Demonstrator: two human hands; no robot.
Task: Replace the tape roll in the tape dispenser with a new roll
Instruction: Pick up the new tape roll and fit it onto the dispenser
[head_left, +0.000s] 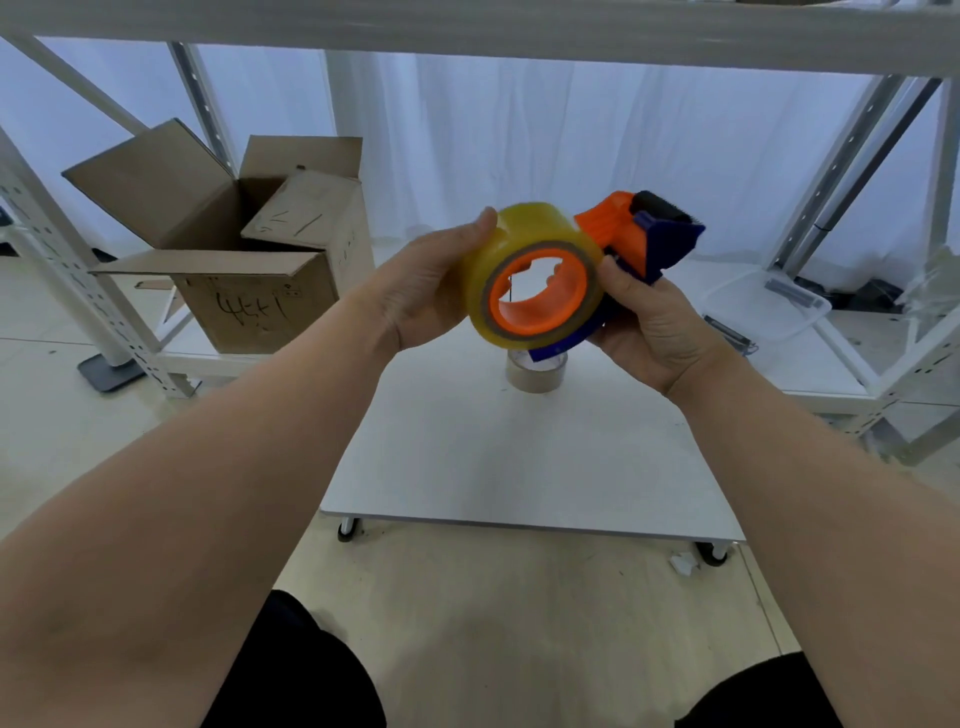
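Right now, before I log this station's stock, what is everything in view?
roll: 1, yellow, on the dispenser's orange hub
dispenser: 1, blue and orange, held above the table
small roll: 1, tan, on the table
table: 1, white, centre, on castors
box: 1, brown, open, left shelf
tray: 1, clear, right shelf
rack: count unclear, white, left, right and overhead
left hand: 1, grips the roll
right hand: 1, grips the dispenser

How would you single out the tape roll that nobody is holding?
Start at the low white table in the middle of the view. Near its far edge, just below the blue-and-orange dispenser held above it, sits the pale brown roll. Unlike the fat yellow roll on that dispenser, it lies flat and untouched.
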